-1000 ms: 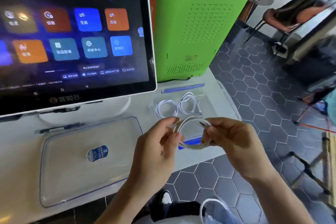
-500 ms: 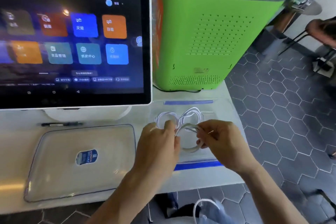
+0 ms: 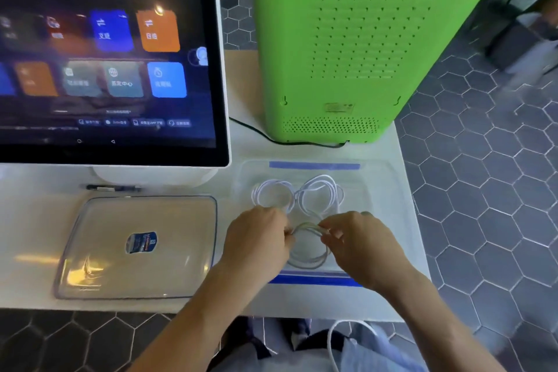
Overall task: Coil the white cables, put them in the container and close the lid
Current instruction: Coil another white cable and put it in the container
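A clear plastic container (image 3: 383, 190) with blue clasps stands on the white table at the right. Two coiled white cables (image 3: 273, 195) (image 3: 320, 193) lie side by side at its far end. A third coiled white cable (image 3: 308, 260) hangs low inside the container's near half, pinched on its left by my left hand (image 3: 256, 238) and on its right by my right hand (image 3: 359, 244). The clear lid (image 3: 139, 248) with a blue sticker lies flat on the table to the left of the container.
A large touchscreen (image 3: 108, 54) on a white stand fills the back left. A green machine (image 3: 362, 39) stands behind the container, with a black cord along its base. A black pen (image 3: 113, 188) lies beyond the lid. Another white cable (image 3: 335, 341) hangs below the table edge.
Both hands have carried the coiled cable forward and down, from in front of the table edge into the container's near half. The view has shifted closer to the table.
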